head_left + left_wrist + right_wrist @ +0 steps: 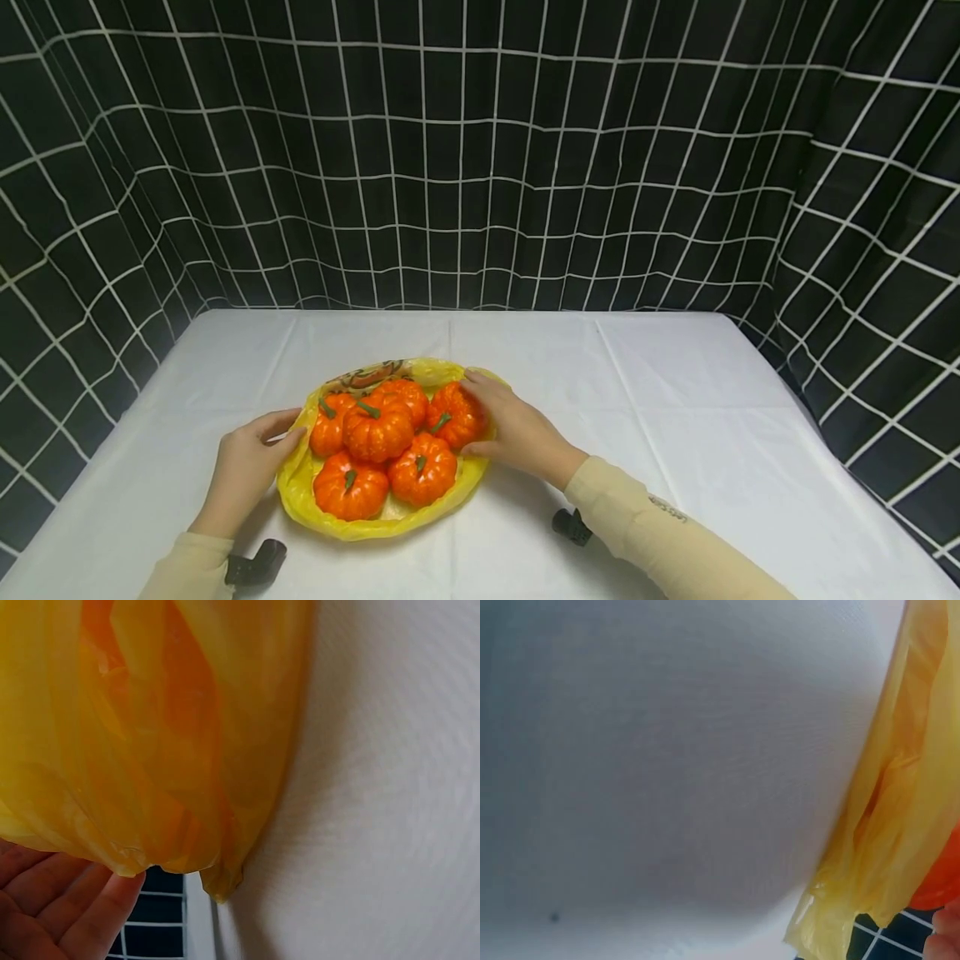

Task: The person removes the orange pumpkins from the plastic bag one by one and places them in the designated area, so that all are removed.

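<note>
Several orange pumpkins with green stems lie in an open yellow plastic bag, one of them on top of the others. At the bag's left side my left hand touches the rim, fingers extended; in the left wrist view its fingers lie against the yellow plastic. My right hand rests on the bag's right rim, its fingers spread beside the rightmost pumpkin. The right wrist view shows the bag's side and only the edge of that hand.
A white cloth covers the table. Black curtains with a white grid stand behind it and at both sides. A dark wrist device shows by the left sleeve, another by the right.
</note>
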Action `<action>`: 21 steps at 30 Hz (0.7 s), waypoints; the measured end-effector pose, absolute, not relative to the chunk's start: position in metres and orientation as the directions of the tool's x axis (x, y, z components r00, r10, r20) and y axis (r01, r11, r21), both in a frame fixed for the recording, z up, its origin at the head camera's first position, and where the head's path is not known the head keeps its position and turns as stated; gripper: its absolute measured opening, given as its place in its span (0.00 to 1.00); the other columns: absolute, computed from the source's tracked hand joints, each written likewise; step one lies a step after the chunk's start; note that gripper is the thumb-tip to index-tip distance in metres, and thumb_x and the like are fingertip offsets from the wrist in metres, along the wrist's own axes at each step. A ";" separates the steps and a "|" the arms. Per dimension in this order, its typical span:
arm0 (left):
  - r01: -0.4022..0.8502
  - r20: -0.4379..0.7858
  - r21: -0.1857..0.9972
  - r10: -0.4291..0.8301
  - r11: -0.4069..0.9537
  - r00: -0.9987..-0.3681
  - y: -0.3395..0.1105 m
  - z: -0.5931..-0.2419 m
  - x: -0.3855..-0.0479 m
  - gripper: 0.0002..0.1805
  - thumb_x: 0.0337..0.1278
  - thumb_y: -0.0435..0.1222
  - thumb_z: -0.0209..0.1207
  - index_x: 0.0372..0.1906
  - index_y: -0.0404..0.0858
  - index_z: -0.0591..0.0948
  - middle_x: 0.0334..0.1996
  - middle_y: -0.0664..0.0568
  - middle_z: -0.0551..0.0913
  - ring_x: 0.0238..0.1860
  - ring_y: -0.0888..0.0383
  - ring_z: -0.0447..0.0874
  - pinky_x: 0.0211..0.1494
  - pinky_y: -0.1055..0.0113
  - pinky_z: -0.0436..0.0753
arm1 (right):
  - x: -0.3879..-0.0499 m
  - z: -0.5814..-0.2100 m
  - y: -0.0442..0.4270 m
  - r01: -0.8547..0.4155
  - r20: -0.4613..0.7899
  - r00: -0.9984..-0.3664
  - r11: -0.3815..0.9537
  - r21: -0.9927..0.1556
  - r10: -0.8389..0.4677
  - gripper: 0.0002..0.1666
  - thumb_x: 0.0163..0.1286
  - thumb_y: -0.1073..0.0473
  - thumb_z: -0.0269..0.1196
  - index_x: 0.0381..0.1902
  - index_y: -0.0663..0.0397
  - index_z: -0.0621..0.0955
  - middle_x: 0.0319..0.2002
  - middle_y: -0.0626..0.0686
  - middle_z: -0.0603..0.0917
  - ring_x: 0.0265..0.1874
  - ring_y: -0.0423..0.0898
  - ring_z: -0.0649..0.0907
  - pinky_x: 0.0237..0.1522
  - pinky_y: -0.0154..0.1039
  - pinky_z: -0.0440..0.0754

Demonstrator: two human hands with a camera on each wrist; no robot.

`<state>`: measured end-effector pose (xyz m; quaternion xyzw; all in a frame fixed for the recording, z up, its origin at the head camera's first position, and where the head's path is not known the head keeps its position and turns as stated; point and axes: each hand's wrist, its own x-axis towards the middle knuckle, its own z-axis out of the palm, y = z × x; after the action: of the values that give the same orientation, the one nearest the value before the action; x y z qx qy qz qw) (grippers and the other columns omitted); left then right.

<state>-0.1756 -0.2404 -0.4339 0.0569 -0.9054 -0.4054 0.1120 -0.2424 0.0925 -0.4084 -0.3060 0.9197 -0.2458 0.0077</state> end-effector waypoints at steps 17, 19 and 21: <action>-0.008 0.166 0.744 -0.197 0.668 -0.966 -0.240 -0.434 -0.176 0.19 0.66 0.35 0.60 0.58 0.30 0.80 0.56 0.35 0.83 0.57 0.37 0.83 0.58 0.49 0.84 | -0.249 -0.414 0.084 -0.551 0.105 -0.813 0.699 -0.456 -0.573 0.51 0.54 0.58 0.77 0.73 0.57 0.66 0.74 0.59 0.66 0.75 0.56 0.66 0.75 0.54 0.66; -0.010 0.166 0.744 -0.199 0.669 -0.966 -0.240 -0.434 -0.176 0.19 0.66 0.35 0.60 0.58 0.31 0.80 0.56 0.35 0.83 0.57 0.37 0.83 0.58 0.49 0.84 | -0.249 -0.414 0.084 -0.551 0.108 -0.814 0.699 -0.457 -0.571 0.51 0.54 0.58 0.77 0.73 0.57 0.66 0.74 0.59 0.67 0.75 0.56 0.66 0.75 0.54 0.66; -0.013 0.163 0.745 -0.201 0.667 -0.966 -0.240 -0.433 -0.175 0.20 0.66 0.35 0.60 0.58 0.31 0.80 0.56 0.35 0.83 0.57 0.37 0.83 0.58 0.49 0.84 | -0.249 -0.415 0.083 -0.551 0.111 -0.815 0.699 -0.456 -0.569 0.51 0.54 0.58 0.77 0.73 0.57 0.66 0.74 0.59 0.67 0.75 0.56 0.66 0.75 0.54 0.66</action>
<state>-0.1752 -0.2403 -0.4335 0.0592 -0.9056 -0.4035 0.1161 -0.2493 0.0830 -0.4147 -0.3038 0.9215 -0.2412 0.0193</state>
